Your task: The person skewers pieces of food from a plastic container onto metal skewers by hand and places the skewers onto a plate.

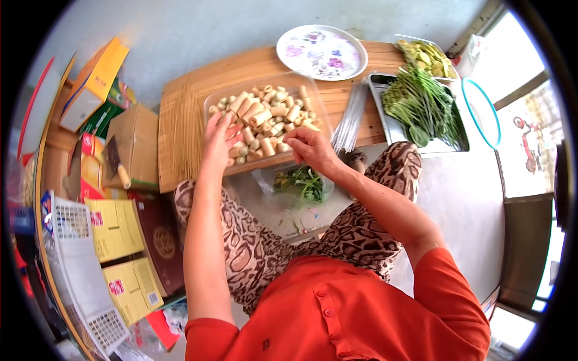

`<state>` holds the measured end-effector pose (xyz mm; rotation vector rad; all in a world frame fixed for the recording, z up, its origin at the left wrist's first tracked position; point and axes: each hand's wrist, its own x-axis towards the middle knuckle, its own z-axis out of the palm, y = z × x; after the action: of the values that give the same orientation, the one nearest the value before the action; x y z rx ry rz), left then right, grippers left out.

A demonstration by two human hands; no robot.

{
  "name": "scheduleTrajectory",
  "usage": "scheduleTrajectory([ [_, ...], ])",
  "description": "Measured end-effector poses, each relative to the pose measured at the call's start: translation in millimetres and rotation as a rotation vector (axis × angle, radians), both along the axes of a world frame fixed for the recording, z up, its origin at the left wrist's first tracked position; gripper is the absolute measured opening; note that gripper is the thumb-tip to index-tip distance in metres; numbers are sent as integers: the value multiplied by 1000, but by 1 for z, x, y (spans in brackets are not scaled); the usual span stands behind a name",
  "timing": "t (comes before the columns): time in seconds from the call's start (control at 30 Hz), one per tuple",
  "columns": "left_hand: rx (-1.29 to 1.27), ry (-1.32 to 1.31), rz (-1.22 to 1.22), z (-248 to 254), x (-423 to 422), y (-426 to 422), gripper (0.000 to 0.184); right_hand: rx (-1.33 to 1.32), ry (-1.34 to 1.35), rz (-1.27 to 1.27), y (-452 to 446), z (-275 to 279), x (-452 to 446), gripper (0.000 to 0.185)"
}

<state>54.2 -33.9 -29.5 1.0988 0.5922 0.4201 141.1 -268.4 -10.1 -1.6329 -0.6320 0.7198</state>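
Note:
A clear plastic tub [328,123] on the wooden table holds many short, pale tan cylindrical pieces [265,120]. My left hand [220,137] is over the tub's left side with its fingers apart, beside the pieces; nothing shows in its grip. At the tub's right front, my right hand [310,147] has its fingers curled together in a pinch; what they hold, if anything, is too small to make out. Thin wooden sticks [180,135] lie on the table left of the tub. Metal skewers [351,117] lie to its right.
A floral plate [322,53] stands behind the tub. Green vegetables fill a metal tray [462,129] at the right, near sliced yellow-green food [426,57]. Below the table edge is a plastic bag of greens [304,185]. Boxes [135,141] and a knife [117,162] are at the left.

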Motion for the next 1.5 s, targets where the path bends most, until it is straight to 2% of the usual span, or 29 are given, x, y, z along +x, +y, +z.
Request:
scheduleTrajectory([
  [0.07, 36, 60, -6, 6, -2, -4, 56, 10, 42, -31, -3, -7, 14, 15],
  [0.17, 153, 115, -57, 16, -4, -7, 53, 6, 82, -78, -10, 2, 37, 15],
  [0.33, 179, 151, -97, 28, -9, -10, 47, -4, 121, -250, -19, -8, 100, 18],
  [0.6, 213, 111, -167, 25, -12, 1, 40, 0, 164, -498, -18, -51, 200, 11],
  [0.8, 237, 135, -182, 30, -8, 1, 34, -60, 302, -661, -17, -89, 235, 11],
  [1.0, 240, 120, -216, 34, -8, -2, 33, -109, 407, -590, -34, -88, 215, 22],
  [1.13, 234, 104, -248, 33, -9, -2, 34, -200, 438, -509, -57, -77, 188, 19],
  [1.23, 248, 106, -267, 33, -11, -2, 35, -250, 478, -329, -71, -74, 175, 16],
  [1.4, 263, 115, -278, 32, -10, -1, 34, -150, 441, -296, -70, -86, 180, 16],
  [1.5, 289, 138, -293, 31, -9, -1, 30, -56, 488, -423, -54, -90, 195, 15],
])
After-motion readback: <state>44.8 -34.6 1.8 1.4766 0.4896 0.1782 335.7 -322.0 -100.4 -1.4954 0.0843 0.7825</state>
